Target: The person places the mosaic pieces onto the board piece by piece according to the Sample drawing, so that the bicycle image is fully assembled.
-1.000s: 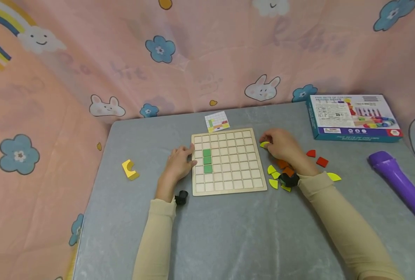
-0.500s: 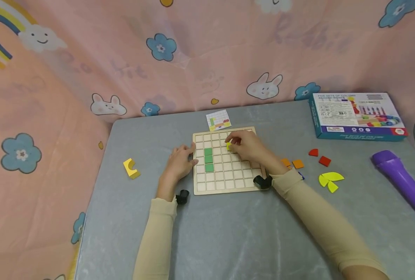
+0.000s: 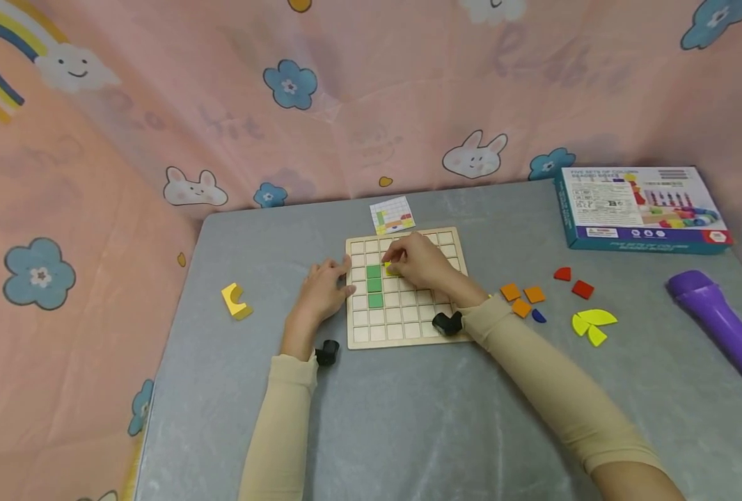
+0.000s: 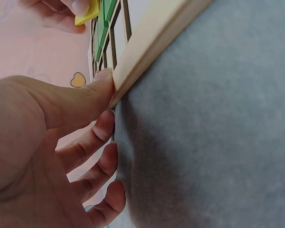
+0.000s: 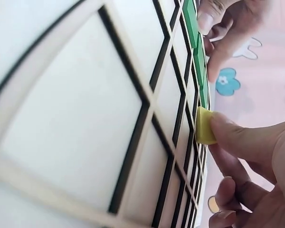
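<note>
One grey worktop [image 3: 195, 390] fills the lower scene, with pink cloth [image 3: 377, 90] printed with flowers, rabbits and a rainbow hanging behind it and to the left. On it lie a yellow arch block [image 3: 239, 311] at the left, and a box [image 3: 643, 209] and a purple rod [image 3: 722, 330] at the right. Only the head view shows these, along with the card [image 3: 392, 216] behind the grid board [image 3: 394, 332] and the loose orange squares [image 3: 534, 295]. Three green tiles [image 3: 374, 284] line one column of the board. The right hand [image 3: 417, 261] mostly covers a yellow tile [image 3: 388, 269] there; the right wrist view reveals the grip pinching it, just beside the greens. Whether it is seated, I cannot tell. The left wrist view shows the left hand [image 3: 322, 291] with its thumb against the board's edge, its grip relaxed.
</note>
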Motion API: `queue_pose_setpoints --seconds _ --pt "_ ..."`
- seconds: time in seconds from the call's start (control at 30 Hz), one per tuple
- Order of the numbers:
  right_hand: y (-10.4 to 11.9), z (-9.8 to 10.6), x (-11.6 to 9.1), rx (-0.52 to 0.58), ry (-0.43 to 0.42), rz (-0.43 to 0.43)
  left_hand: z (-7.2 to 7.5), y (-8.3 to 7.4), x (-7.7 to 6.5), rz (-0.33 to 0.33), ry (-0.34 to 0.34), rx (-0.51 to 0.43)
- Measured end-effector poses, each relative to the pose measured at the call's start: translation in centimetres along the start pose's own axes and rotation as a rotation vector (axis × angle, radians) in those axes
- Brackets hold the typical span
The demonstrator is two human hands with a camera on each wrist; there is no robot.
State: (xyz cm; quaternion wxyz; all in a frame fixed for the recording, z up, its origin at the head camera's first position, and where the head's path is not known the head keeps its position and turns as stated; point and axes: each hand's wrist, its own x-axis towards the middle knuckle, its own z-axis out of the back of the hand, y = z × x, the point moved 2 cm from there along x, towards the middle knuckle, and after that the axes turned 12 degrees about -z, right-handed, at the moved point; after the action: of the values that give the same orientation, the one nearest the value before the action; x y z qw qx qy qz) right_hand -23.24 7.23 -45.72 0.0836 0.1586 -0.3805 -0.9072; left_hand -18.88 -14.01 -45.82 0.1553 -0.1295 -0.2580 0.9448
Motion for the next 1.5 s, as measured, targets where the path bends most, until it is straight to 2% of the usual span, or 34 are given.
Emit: queue_pose_setpoints --seconds 0.27,0.5,0.63,0.77,0.9,1.1,1.27,1.5 --pt "0.2 -0.6 0.3 0.001 -0.024 -0.056 -0.1 0.0 0.1 0.0 0.001 0.005" --pt "0.6 -0.8 0.1 -0.054 -0.059 -0.097 0.0 -0.1 0.1 0.005 -0.004 -0.005" --pt "0.6 -0.4 -0.6 -0.073 -0.036 -0.109 -0.1 -0.1 0.0 0.009 -0.002 -0.007" --pt "-0.4 0.8 -1.6 -0.079 -0.008 -0.099 -0.2 0.0 -0.1 0.016 -0.004 -0.013" --pt "-2.3 2.5 -2.6 -0.058 -0.005 -0.082 -0.3 0.0 -0.1 0.014 -0.015 -0.026" --pt "-5.1 5.5 -5.1 -0.022 -0.001 -0.119 -0.2 0.1 -0.1 -0.007 -0.021 -0.027" --pt "-6.8 7.4 -7.4 -0.088 -0.033 -0.154 -0.1 0.0 -0.1 -0.004 -0.018 -0.023" --pt "-8.6 8.3 -9.9 -0.138 0.0 -0.172 -0.2 0.1 -0.1 0.005 -0.016 -0.025"
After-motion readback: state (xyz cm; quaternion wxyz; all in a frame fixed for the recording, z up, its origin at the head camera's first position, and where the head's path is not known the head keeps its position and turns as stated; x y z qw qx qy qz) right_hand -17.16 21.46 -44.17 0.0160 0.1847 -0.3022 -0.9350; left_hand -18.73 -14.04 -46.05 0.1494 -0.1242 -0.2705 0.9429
